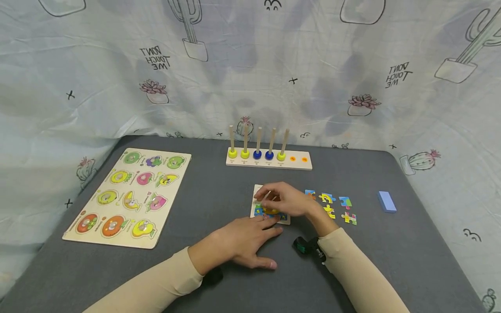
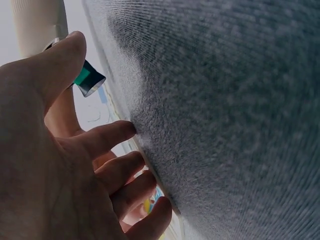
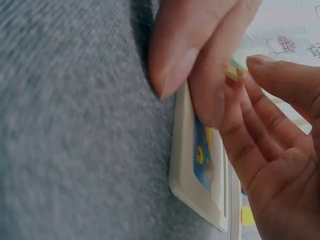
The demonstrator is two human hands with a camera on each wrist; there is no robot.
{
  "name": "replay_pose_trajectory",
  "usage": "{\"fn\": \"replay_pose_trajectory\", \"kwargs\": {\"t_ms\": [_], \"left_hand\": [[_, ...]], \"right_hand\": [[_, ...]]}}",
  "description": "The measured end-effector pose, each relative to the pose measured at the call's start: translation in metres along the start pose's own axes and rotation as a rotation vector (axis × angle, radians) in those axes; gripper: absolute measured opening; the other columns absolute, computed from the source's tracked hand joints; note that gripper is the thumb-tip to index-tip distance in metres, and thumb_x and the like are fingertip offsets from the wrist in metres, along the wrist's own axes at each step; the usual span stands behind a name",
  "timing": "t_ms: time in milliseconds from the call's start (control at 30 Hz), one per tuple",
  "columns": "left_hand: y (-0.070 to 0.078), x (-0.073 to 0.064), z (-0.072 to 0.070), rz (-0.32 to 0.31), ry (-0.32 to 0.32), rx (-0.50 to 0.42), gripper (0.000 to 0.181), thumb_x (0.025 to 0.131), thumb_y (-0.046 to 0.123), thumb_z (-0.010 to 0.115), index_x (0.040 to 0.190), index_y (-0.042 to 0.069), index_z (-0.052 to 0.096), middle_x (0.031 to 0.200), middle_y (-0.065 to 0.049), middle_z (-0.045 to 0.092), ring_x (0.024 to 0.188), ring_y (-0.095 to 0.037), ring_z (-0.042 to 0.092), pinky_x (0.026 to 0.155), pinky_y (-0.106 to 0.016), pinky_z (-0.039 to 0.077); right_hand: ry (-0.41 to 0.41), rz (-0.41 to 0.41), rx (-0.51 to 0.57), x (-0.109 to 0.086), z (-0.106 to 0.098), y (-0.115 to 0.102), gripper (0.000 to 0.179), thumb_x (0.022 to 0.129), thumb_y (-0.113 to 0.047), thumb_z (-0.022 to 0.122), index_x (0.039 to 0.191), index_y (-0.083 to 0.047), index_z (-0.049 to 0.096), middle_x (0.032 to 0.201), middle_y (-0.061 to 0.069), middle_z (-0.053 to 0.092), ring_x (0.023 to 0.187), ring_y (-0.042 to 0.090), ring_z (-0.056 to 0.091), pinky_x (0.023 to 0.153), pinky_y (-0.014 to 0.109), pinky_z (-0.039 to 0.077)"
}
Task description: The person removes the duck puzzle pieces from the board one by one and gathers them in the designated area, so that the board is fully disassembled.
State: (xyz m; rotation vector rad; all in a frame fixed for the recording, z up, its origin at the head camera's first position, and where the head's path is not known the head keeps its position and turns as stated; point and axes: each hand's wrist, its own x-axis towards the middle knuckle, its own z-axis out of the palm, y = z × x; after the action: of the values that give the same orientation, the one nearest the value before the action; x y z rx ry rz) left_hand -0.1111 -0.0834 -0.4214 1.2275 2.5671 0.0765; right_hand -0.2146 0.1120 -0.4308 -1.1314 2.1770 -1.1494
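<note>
My right hand (image 1: 287,199) is above a small jigsaw board (image 1: 256,189), its thumb and fingers pinching a small puzzle piece (image 3: 236,71) with a green and yellow edge. Blue and yellow pieces (image 3: 204,155) lie in the board's frame, partly covered by the hands. From the near side, my left hand (image 1: 252,241) reaches flat, palm down, with fingertips at the board's lower edge and its thumb spread on the table. Several loose puzzle pieces (image 1: 328,198) lie to the right of the right hand.
A wooden fruit puzzle board (image 1: 98,239) takes up the table's left side. Behind the jigsaw, a peg stacker (image 1: 270,164) holds yellow and blue rings on upright rods. A blue block (image 1: 387,202) lies at the right, and a printed curtain (image 1: 250,87) hangs behind the table.
</note>
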Motion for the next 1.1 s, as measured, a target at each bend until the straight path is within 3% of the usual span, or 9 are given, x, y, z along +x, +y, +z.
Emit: {"fn": "replay_pose_trajectory", "kwargs": {"t_ms": [267, 567, 867, 1100], "left_hand": [[0.000, 0.003, -0.002, 0.006, -0.001, -0.021, 0.084, 0.094, 0.075, 0.051, 0.160, 0.024, 0.039, 0.168, 0.000, 0.029, 0.153, -0.019, 0.030, 0.117, -0.040, 0.038], [-0.010, 0.007, -0.003, 0.054, 0.026, -0.060, 0.073, 0.097, 0.068, 0.052, 0.155, 0.023, 0.048, 0.167, 0.002, 0.032, 0.153, -0.020, 0.031, 0.118, -0.042, 0.036], [-0.023, 0.006, -0.001, 0.065, 0.064, -0.194, 0.064, 0.097, 0.065, 0.056, 0.148, 0.027, 0.056, 0.165, 0.006, 0.037, 0.151, -0.020, 0.033, 0.116, -0.056, 0.035], [-0.027, 0.007, -0.001, 0.071, 0.099, -0.249, 0.055, 0.097, 0.058, 0.061, 0.143, 0.027, 0.062, 0.158, 0.007, 0.046, 0.141, -0.017, 0.043, 0.114, -0.051, 0.038]], "right_hand": [[0.006, 0.005, -0.055, 0.001, 0.001, 0.002, 0.022, 0.102, -0.008, 0.064, 0.123, -0.005, 0.068, 0.112, 0.006, 0.073, 0.101, 0.017, 0.070, 0.089, 0.033, 0.056], [0.138, -0.011, -0.132, -0.004, -0.003, 0.003, 0.017, 0.101, -0.013, 0.067, 0.117, -0.009, 0.071, 0.101, -0.003, 0.073, 0.091, 0.011, 0.068, 0.083, 0.033, 0.057], [0.200, -0.012, -0.136, -0.014, -0.011, -0.001, 0.019, 0.101, -0.013, 0.067, 0.118, -0.007, 0.071, 0.100, -0.002, 0.072, 0.091, 0.013, 0.067, 0.081, 0.036, 0.057], [0.228, 0.001, -0.123, -0.026, -0.021, -0.008, 0.019, 0.102, -0.015, 0.065, 0.119, -0.008, 0.071, 0.102, -0.002, 0.071, 0.089, 0.015, 0.066, 0.078, 0.040, 0.056]]}}
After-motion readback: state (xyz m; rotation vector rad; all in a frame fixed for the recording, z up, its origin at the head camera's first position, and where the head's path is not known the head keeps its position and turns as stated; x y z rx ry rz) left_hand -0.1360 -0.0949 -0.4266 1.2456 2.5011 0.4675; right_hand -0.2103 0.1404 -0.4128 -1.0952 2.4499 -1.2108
